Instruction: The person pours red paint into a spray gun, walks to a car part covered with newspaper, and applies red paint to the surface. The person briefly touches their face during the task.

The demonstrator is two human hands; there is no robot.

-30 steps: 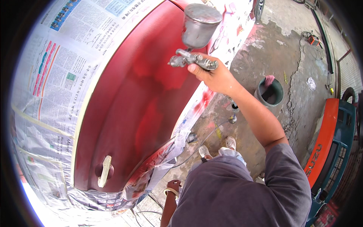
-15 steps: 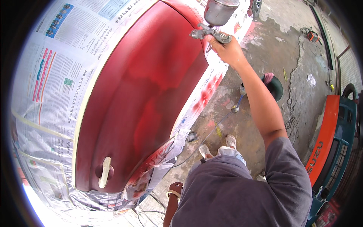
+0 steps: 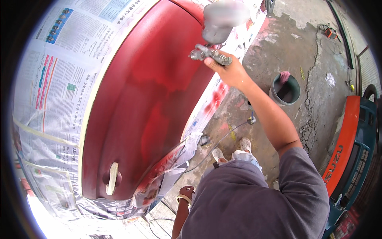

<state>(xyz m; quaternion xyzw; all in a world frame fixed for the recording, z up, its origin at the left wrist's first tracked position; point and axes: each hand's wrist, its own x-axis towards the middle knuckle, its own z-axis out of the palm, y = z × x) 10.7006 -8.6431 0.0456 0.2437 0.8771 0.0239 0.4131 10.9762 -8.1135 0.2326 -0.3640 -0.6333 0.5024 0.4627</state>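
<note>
The right hand (image 3: pixel 234 73) grips the spray gun (image 3: pixel 215 56) at the top middle, now lower and farther left, by the red door (image 3: pixel 135 107). More of the bucket (image 3: pixel 293 82) shows. The left hand (image 3: pixel 187 191) hangs bottom middle, half curled; I can't tell if it's empty.
</note>
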